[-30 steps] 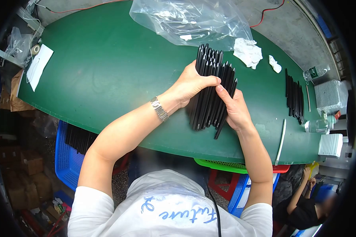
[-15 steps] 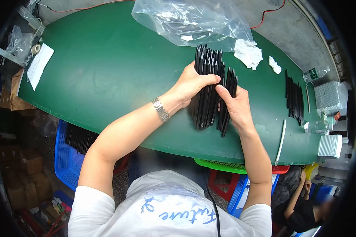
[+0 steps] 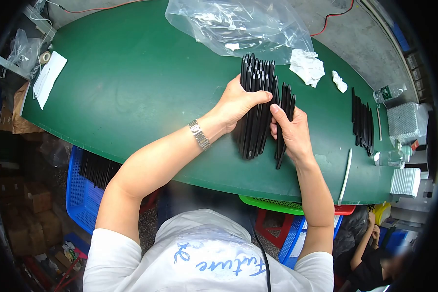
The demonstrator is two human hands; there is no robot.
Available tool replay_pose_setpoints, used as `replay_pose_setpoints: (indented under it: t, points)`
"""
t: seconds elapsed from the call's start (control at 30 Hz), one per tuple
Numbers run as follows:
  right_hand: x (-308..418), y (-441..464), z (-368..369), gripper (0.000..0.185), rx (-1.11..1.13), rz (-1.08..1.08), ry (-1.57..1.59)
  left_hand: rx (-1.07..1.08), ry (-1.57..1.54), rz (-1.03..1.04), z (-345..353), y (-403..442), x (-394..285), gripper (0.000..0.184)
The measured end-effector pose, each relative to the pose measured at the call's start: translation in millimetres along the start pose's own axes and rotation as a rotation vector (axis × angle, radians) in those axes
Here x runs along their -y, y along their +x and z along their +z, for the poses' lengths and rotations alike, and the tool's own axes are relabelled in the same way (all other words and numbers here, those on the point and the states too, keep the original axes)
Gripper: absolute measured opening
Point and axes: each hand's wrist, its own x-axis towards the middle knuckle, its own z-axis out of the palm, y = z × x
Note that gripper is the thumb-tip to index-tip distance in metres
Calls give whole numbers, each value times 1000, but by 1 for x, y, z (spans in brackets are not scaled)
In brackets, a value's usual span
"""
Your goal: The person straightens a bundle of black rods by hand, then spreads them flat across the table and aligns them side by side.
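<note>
My left hand [image 3: 238, 101] is closed round a thick bundle of slim black pencil-like sticks [image 3: 256, 114], its thumb lying across the front. The sticks stand roughly upright in view, with tapered tips at the top in uneven heights. Just right of it, my right hand [image 3: 293, 127] grips a smaller group of the same black sticks [image 3: 285, 100], thumb pressed on them and fingers behind. A narrow gap separates the two groups at their lower ends. Both are held over the green table [image 3: 146, 87]. The fingers behind each bundle are mostly hidden.
More black sticks [image 3: 362, 121] lie at the table's right, near a white strip [image 3: 345, 176] and plastic bottles [image 3: 390, 156]. A clear plastic bag [image 3: 238, 24] and crumpled tissue [image 3: 306, 67] lie at the far edge. A blue basket [image 3: 85, 199] stands below left. Another person [image 3: 374, 263] sits lower right.
My right hand has shifted slightly right with its smaller group, which now stands more upright. The gap to the left bundle is a little wider at the bottom. My left hand stays nearly still.
</note>
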Motion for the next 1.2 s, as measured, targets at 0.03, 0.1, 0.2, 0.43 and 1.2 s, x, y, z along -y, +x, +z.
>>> replay_pose_setpoints:
  t: [0.03,0.1,0.2,0.43,1.2]
  points:
    - [0,0,0,20,-2,6,8,-4,4,0,0,0,0,35]
    - [1,-1,3,19,-20,4,25,-7,3,2,0,0,0,35]
    - [7,-2,7,18,-52,-15,44,0,-5,8,1,-1,-1,36]
    - [6,-2,4,16,-43,-2,55,-5,-14,11,1,-1,1,36]
    - [7,-2,1,17,-20,24,53,-6,-12,10,0,0,2,37]
